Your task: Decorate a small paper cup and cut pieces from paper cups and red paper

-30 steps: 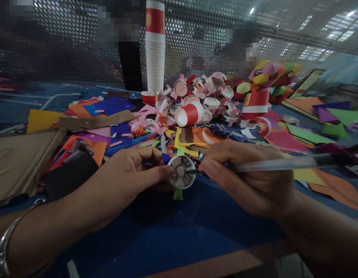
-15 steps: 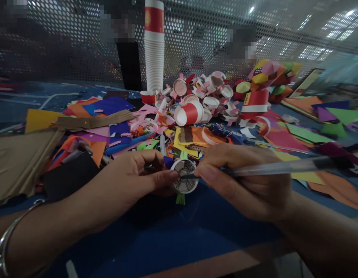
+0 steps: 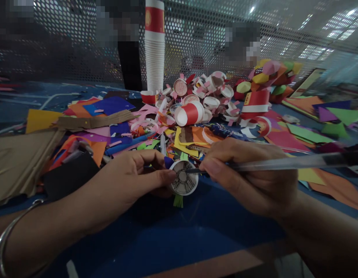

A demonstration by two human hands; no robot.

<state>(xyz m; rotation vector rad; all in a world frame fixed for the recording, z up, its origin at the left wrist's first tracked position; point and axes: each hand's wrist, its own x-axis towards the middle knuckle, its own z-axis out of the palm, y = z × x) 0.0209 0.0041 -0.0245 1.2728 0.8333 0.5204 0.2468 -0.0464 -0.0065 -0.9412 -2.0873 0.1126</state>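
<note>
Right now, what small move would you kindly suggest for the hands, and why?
Perhaps one short stroke with the pen in the right hand: its tip is at the dark-lined face of the disc, and the left hand pinches the rim, which should steady it.

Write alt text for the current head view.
Left hand steadies a small white disc with dark markings; right hand holds a pen, tip over it. Behind lie colored paper scraps, loose paper cups and a tall cup stack.
</note>
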